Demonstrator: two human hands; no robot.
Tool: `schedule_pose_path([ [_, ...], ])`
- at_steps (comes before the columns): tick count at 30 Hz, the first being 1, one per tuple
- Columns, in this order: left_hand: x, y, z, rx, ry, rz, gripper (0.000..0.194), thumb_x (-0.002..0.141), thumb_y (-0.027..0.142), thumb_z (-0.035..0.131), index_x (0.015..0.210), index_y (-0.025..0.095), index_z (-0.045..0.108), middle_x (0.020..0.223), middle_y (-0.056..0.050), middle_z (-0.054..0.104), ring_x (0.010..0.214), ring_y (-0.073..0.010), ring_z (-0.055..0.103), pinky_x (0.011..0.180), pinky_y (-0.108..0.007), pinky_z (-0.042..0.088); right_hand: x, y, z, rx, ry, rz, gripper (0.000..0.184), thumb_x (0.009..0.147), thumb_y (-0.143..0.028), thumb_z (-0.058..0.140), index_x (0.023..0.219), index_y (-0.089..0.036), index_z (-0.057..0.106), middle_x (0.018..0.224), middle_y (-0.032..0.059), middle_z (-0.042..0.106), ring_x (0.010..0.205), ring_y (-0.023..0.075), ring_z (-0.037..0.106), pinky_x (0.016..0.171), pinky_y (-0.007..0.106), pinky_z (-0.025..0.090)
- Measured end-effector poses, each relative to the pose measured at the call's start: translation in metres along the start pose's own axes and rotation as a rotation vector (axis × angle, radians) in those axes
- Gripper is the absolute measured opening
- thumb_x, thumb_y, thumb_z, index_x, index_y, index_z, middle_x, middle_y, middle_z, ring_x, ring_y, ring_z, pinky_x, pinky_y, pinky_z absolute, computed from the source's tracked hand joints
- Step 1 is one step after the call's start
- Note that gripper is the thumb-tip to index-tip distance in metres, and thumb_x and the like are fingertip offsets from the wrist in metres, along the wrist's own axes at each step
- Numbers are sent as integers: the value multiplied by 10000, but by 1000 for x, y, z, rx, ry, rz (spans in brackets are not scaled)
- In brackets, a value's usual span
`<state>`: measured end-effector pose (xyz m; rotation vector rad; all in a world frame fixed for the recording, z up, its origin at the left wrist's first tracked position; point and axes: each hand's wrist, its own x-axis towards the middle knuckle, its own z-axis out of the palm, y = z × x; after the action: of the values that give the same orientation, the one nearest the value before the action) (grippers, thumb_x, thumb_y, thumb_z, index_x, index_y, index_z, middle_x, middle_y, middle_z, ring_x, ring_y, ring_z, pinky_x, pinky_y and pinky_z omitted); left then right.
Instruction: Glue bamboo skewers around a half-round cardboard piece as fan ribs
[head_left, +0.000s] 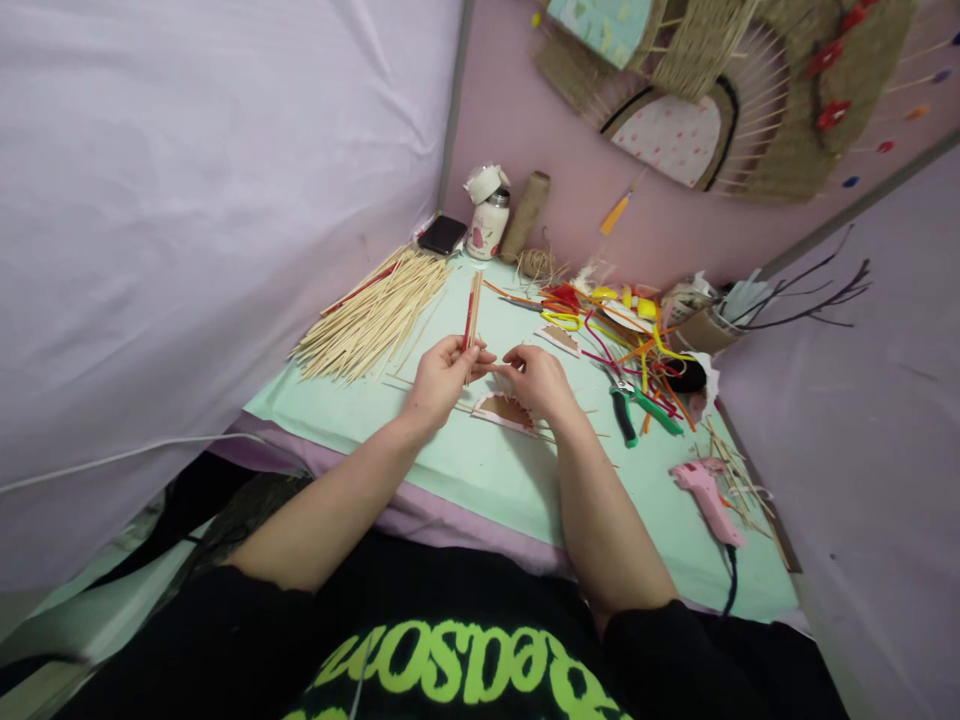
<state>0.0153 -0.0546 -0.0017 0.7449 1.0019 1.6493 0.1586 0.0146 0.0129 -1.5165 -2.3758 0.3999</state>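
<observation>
My left hand [442,375] is closed around a small upright bundle of thin wooden sticks [478,295], with a red pencil-like stick [470,322] alongside them. Close beside it, my right hand [534,378] has thumb and fingers pinched together near the left fingertips. What lies in that pinch is too small to make out. Beneath the hands, a half-round brown cardboard piece [504,411] with a pale edge rests on the green tabletop [465,470], several loose sticks around it. A similar cardboard piece [561,338] lies farther back.
A large pile of sticks [375,315] spreads at left, near a phone [442,235] and white bottle [487,225]. Twine [538,263], yellow-handled scissors [561,320] and coloured pipe cleaners [645,350] lie behind. Green-handled pliers [624,415] and a pink glue gun [711,497] are at right.
</observation>
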Motion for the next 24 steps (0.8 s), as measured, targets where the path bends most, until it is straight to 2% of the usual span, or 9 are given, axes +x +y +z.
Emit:
schedule_pose_path([
  [5, -1, 0, -1, 19, 2, -2, 132, 846, 259, 679, 886, 149, 617, 788, -35, 723, 721, -142, 713, 816, -339, 572, -21, 12, -19, -118, -106, -90, 198, 866, -265, 616, 1011, -283, 750, 1151, 68, 675, 1103, 274, 526, 916, 422, 352],
  [11, -1, 1, 0, 24, 10, -12, 175, 826, 291, 706, 876, 148, 619, 774, -32, 716, 705, -142, 709, 797, -331, 573, -38, 24, -4, -99, -81, -241, 327, 927, -223, 529, 1190, -325, 694, 1369, 40, 612, 1238, 278, 444, 1048, 496, 254],
  [17, -2, 2, -1, 38, 18, 4, 237, 805, 344, 728, 889, 147, 627, 797, -42, 716, 729, -145, 704, 825, -347, 567, -34, 25, 3, -77, -117, -270, 344, 927, -217, 530, 1215, -333, 679, 1364, 20, 627, 1336, 283, 412, 1130, 562, 134],
  [24, -3, 3, 0, 40, 20, 1, 234, 799, 347, 728, 880, 150, 632, 795, -41, 715, 728, -141, 698, 831, -344, 566, -32, 27, 7, -66, -94, -295, 286, 929, -229, 542, 1134, -345, 705, 1316, 10, 661, 1336, 277, 428, 1118, 584, 143],
])
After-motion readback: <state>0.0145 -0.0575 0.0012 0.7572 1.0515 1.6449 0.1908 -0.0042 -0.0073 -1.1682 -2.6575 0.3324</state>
